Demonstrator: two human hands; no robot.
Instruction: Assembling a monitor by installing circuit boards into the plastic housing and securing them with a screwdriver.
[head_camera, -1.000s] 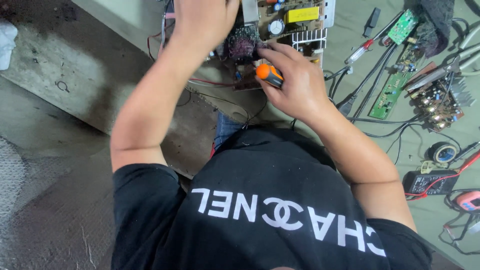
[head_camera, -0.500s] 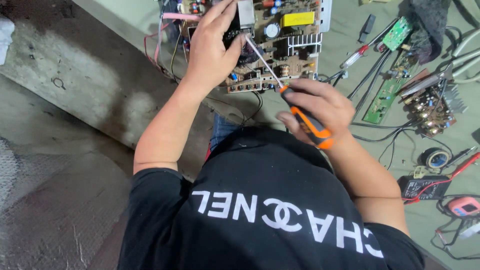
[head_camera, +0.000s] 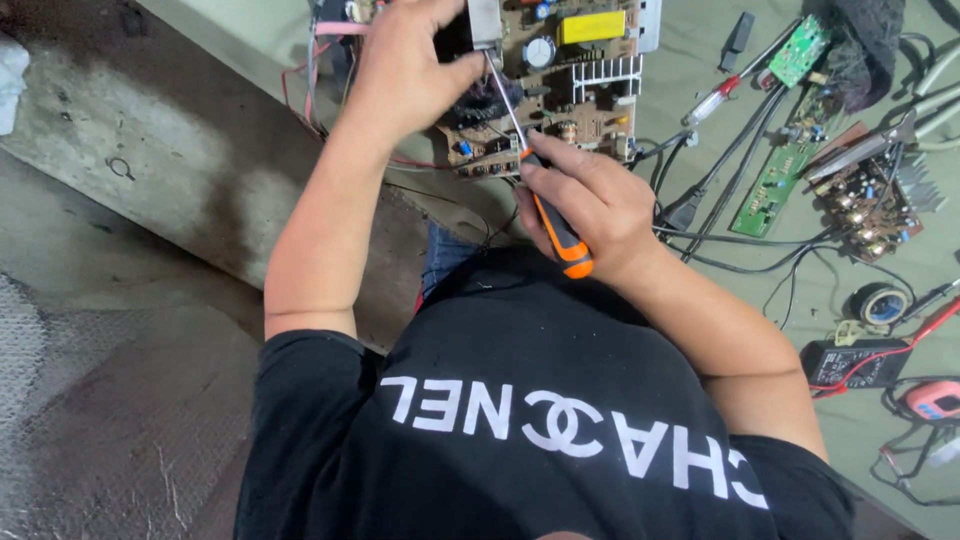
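1. We press our left hand (head_camera: 405, 75) on the brown circuit board (head_camera: 560, 90), fingers curled over its upper edge by a grey metal part.
2. Our right hand (head_camera: 590, 200) is closed round the orange-and-black screwdriver (head_camera: 545, 205); its slim steel shaft reaches up to the board near our left thumb.
3. We judge the work mid-way: the tool is engaged and nothing is lifted off yet.
4. The board looks rigid and crowded: finned heatsink (head_camera: 605, 75), yellow block, round capacitors. A green board (head_camera: 770, 185) lies well apart.

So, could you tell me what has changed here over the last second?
The right hand drew the screwdriver back from the circuit board, then angled its tip up under the left hand. The left hand stayed on the board; the right kept its grip.
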